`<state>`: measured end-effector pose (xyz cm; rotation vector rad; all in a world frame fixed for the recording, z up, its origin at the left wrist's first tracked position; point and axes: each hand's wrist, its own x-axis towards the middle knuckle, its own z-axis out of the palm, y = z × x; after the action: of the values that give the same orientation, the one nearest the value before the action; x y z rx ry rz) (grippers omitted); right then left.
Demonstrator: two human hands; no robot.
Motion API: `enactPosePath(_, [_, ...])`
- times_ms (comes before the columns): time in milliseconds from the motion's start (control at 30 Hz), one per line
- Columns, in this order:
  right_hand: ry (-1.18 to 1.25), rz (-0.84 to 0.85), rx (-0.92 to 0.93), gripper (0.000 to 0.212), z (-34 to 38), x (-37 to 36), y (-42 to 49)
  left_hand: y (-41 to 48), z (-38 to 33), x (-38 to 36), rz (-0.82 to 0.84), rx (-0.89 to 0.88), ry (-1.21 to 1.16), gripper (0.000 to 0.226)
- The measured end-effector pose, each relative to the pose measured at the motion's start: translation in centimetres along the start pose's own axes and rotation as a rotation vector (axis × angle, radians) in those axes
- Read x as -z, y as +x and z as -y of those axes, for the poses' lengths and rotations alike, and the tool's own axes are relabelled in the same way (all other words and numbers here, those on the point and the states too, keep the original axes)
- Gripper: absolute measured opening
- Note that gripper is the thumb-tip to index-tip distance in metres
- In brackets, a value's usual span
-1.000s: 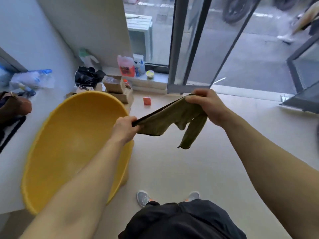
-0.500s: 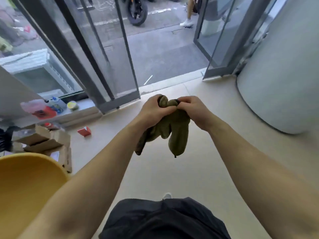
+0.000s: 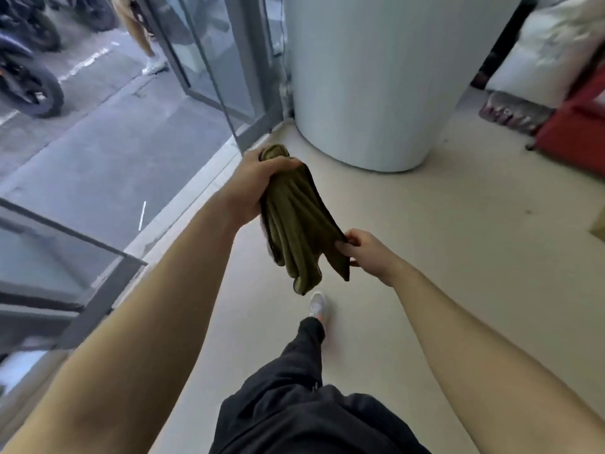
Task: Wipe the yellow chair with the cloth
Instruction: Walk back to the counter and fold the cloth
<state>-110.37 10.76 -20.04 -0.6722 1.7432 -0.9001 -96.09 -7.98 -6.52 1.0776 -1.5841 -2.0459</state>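
The cloth [image 3: 294,217], olive green and bunched, hangs in the air between both hands over the pale floor [image 3: 458,240]. The left hand [image 3: 253,185] is closed in a fist around its gathered top, taking the weight, while the right hand [image 3: 366,249] pinches a lower corner between thumb and fingertips, probably to spread or refold it into a pad fit for wiping. The yellow chair is not in view, so no wiping can happen from here. One shoe [image 3: 317,304] is stepped forward; a round white column [image 3: 376,77] stands just ahead, with what seems a glass door [image 3: 222,67] open beside it.
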Motion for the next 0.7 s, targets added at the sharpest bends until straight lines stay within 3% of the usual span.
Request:
enactPosePath(67, [0.04,-0.095,-0.069,0.019,-1.4,4.0,1.7,4.2,-0.2,-2.1,0.033,0.064,-0.029,0.036])
enactPosePath(200, [0.056,-0.336,-0.166,0.05,-2.1,11.5,4.1,12.2,-1.6,-7.5,0.116,0.127,0.008,0.009])
enactPosePath(333, [0.028,-0.545,-0.236,0.059,-0.9,18.9,5.8,20.7,-3.4,-12.5,0.019,0.222,-0.001,0.024])
enactPosePath(433, [0.36,-0.695,-0.305,0.064,-0.3,24.2,7.1,26.9,-3.3,-16.1,0.035,0.095,0.36,0.037])
enactPosePath(567, [0.769,-0.654,-0.188,0.009,0.9,31.8,7.4,32.5,-3.1,-23.9,0.159,-0.206,0.937,0.05])
enactPosePath(700, [0.939,-0.47,-0.018,0.033,-0.1,39.2,8.1,36.9,-2.5,-32.4,0.347,-0.17,1.032,0.04])
